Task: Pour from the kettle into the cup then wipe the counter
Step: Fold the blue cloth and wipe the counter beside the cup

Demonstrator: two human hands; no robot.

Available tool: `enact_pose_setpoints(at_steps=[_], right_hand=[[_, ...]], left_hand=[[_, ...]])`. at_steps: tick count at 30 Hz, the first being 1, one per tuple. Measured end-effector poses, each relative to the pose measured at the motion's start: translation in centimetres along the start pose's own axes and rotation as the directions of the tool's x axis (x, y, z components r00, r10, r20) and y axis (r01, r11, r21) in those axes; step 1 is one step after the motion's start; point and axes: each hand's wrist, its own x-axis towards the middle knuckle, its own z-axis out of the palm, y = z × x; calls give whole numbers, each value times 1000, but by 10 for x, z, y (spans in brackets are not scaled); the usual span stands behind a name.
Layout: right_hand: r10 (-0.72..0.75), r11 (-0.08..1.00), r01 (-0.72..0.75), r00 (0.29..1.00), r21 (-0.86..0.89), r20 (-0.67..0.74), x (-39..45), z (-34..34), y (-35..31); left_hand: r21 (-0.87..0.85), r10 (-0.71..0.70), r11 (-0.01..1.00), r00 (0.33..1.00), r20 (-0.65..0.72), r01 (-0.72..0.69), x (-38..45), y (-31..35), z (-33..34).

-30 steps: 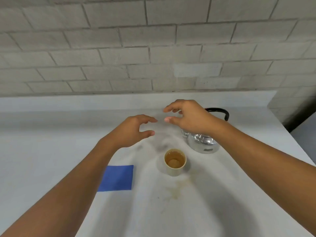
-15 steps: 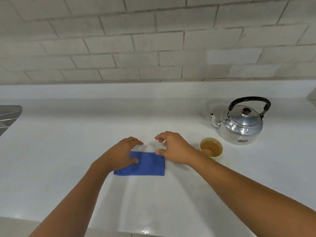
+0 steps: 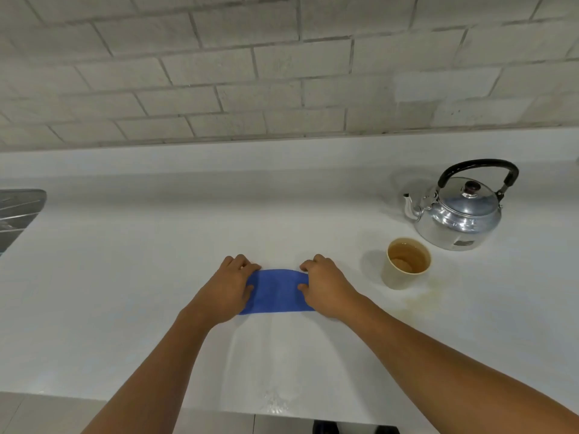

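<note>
A blue cloth (image 3: 277, 291) lies flat on the white counter (image 3: 125, 277). My left hand (image 3: 227, 288) grips its left end and my right hand (image 3: 327, 286) grips its right end, fingers curled over the edges. A beige cup (image 3: 404, 264) with brown liquid stands to the right of my right hand. Behind the cup sits a shiny metal kettle (image 3: 457, 211) with a black handle, its spout pointing left. A brownish spill stain (image 3: 419, 300) marks the counter in front of the cup.
A brick wall (image 3: 282, 73) rises behind the counter's raised back ledge. A metal sink edge (image 3: 18, 211) shows at the far left. The counter's front edge (image 3: 219, 411) runs along the bottom of the view.
Both hands dropped from above the cup to the blue cloth and closed on its two ends. The view shifted left, so kettle and cup now sit at the right.
</note>
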Motion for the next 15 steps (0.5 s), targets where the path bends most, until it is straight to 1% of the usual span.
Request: enact_pose_setpoints(at_steps=[4,6,8,11,15], right_hand=[[31,997,-30,999,67,-13,-5,3,-2],[44,987,-39,999,154,-31,-10,1,-3],[63,961,-48,997,274,-48,-17,-1,-4],[109,887,-82,994,454,-33,-32,-6,-4],[161,791,-102,986,603,-45,-58,-14,4]], left_hand=[[29,15,999,999,-48,-14,-1,-1,2],[-13,12,1000,998,-56,-13,-3,-1,2],[-97,-6,995,999,-51,1,-6,0,-1],[-300,-82,951,996,-21,72,-13,3,-7],[-468,-74,882,997,-24,54,-30,18,-16]])
